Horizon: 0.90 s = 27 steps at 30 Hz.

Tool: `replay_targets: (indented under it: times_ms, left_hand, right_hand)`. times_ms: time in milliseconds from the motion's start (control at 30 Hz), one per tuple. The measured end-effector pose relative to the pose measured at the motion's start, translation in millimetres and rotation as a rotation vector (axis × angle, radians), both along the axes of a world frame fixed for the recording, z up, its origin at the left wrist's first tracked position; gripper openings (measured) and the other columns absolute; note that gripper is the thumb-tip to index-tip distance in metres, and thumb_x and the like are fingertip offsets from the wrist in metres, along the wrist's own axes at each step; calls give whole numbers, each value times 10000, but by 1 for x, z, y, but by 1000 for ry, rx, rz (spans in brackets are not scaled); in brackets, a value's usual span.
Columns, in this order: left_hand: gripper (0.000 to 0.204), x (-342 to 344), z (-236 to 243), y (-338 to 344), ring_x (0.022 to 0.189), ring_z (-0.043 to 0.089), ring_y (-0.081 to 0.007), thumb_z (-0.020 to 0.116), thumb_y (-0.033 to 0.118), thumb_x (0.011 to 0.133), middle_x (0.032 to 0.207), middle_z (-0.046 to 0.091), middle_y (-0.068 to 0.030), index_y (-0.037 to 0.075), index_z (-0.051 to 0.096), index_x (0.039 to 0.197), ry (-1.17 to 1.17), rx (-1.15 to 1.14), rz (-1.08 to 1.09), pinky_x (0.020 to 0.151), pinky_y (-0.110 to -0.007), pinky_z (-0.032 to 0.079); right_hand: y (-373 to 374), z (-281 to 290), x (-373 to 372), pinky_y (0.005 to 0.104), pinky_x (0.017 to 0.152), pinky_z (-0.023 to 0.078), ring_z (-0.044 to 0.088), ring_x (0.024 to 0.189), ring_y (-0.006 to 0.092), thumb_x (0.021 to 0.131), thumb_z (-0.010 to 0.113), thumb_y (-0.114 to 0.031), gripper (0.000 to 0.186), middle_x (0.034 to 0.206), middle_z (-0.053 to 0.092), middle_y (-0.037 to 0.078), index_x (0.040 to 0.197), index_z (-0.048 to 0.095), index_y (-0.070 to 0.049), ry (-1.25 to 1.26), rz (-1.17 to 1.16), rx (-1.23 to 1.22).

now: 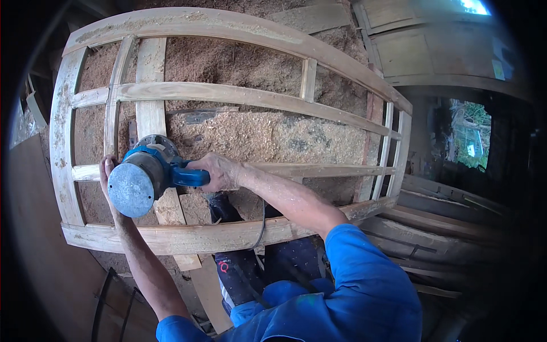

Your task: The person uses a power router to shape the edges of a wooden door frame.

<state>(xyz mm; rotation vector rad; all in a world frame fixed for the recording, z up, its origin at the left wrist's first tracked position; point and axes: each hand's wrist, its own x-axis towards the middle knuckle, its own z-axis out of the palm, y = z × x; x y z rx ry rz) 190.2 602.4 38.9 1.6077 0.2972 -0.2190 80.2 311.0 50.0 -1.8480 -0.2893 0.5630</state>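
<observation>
Blue router (pixel 142 178) in both hands, on wooden frame (pixel 228 94) crossbar edge

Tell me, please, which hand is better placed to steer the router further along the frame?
Probably the right hand: it grips the blue side handle of the router. The left hand is mostly hidden behind the motor body on the wooden frame, seemingly just steadying.
</observation>
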Motion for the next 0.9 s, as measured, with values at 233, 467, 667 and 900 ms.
replay_targets:
  times_ms: [233, 467, 667, 900]
  left_hand:
    - [271, -25, 7, -45, 718, 487, -73, 438, 283, 1048, 808, 510, 6, 66, 597, 1023, -87, 110, -73, 666, -248, 438]
    - [261, -33, -7, -59, 782, 515, -88, 480, 294, 1025, 868, 548, 2, 70, 604, 1070, -131, 230, -60, 708, -259, 454]
    - [319, -58, -7, -97, 853, 553, -107, 494, 364, 1022, 920, 578, -15, 63, 590, 1068, -85, 164, -34, 757, -264, 467]
    - [319, -76, -1, -122, 833, 557, -108, 469, 347, 1023, 904, 584, -17, 55, 589, 1071, -55, 205, -23, 739, -268, 469]
  right_hand:
    - [-40, -13, -29, 354, 677, 544, 681, 698, 247, 657, 709, -182, 517, 776, 680, 126, 1158, 621, -91, -95, -28, 31]
    - [-70, 8, -39, 348, 693, 548, 693, 705, 227, 684, 689, -187, 525, 770, 676, 125, 1196, 611, -98, 34, 45, -15]
    - [-102, -6, -63, 360, 706, 535, 692, 738, 251, 669, 748, -196, 546, 818, 686, 155, 1187, 612, -91, -82, -3, 19]
    - [-121, -4, -78, 368, 719, 525, 679, 737, 264, 656, 718, -167, 546, 819, 678, 154, 1191, 619, -119, 6, 11, -47]
